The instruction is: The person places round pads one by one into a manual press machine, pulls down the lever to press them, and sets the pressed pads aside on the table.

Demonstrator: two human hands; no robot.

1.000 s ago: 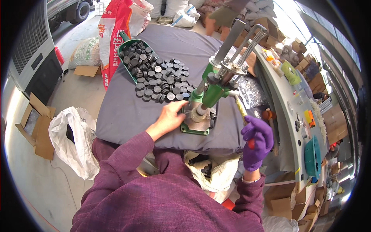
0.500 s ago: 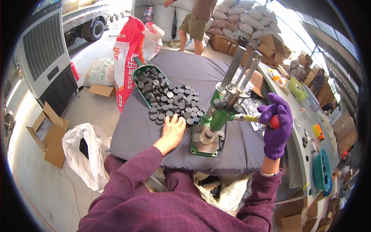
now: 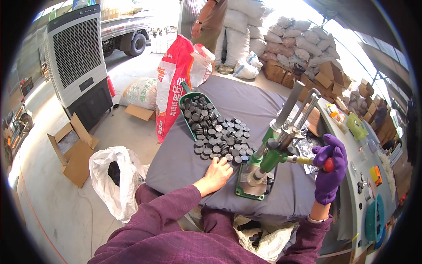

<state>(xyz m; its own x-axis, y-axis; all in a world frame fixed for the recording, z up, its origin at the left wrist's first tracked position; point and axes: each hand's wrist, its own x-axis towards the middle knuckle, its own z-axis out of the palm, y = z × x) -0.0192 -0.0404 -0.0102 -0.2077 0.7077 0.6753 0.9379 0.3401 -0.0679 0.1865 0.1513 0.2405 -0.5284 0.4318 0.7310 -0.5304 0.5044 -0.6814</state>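
Green press point(image 3: 272, 160) — red-knobbed lever point(image 3: 304, 160), long axis rightward

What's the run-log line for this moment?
left hand: bare, at black discs; right hand: purple-gloved, on red lever knob; green scoop: holding discs
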